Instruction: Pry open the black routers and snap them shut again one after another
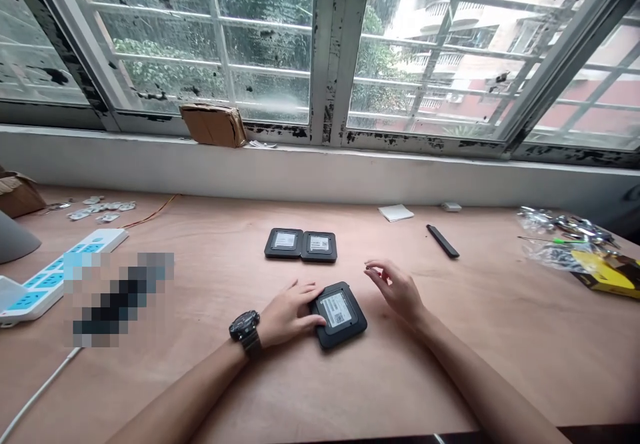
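The wooden tabletop (210, 257) bears, at left, a white power strip (50, 277) and small white pieces (111, 207). Two labelled black square cases (284, 243) lie side by side, a third case (342, 315) nearer. To the right lie white paper (396, 213), a black bar (443, 241), clear plastic bags (553, 256), a yellow-and-black package (603, 272).

Black across the labelled case (353, 321), white on its label (335, 310); black on the twin cases (307, 247) beyond it and the watch (245, 327) to its left; white and light blue on the power strip (52, 277) farther left; yellow and black on the box (595, 272) far right of it
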Available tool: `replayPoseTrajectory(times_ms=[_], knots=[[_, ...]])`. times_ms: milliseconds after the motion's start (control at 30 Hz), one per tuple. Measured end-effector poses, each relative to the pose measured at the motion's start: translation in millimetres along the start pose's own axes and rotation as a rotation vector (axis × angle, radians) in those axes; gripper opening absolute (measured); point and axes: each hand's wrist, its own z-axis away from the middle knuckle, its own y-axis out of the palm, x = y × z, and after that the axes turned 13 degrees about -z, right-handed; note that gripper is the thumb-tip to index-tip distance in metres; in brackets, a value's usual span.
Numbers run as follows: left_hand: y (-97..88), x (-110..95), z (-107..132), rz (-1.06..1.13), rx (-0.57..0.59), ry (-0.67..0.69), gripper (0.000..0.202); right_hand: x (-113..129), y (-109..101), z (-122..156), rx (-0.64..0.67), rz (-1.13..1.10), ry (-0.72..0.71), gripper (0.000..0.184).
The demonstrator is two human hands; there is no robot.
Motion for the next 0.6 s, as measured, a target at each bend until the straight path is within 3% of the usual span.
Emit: replayPoseTrajectory(times_ms=[100, 300, 500, 600], knots=[[0.4, 5.1, -2.4, 0.008, -0.017, -0.01, 0.067, 11.5, 1.7, -2.8, -0.078, -0.115, 0.057, 0.014], [-1.6, 10.7, -1.5, -0.031, -0.092, -0.047, 0.053, 39.1, 22.8, -9.2, -0.234, -0.65, 0.112, 0.012], [-4.7, 6.8, 0.3, -0.045, -0.003, -0.017, 0.091, 47.9, 42.3, -7.0, -0.196, -0.732, 0.097, 0.008], [-5.5, 6.1, -0.2, -0.036, 0.013, -0.027, 0.096, 46.3, 46.3, -4.9, -0.16, -0.732, 0.118, 0.009]])
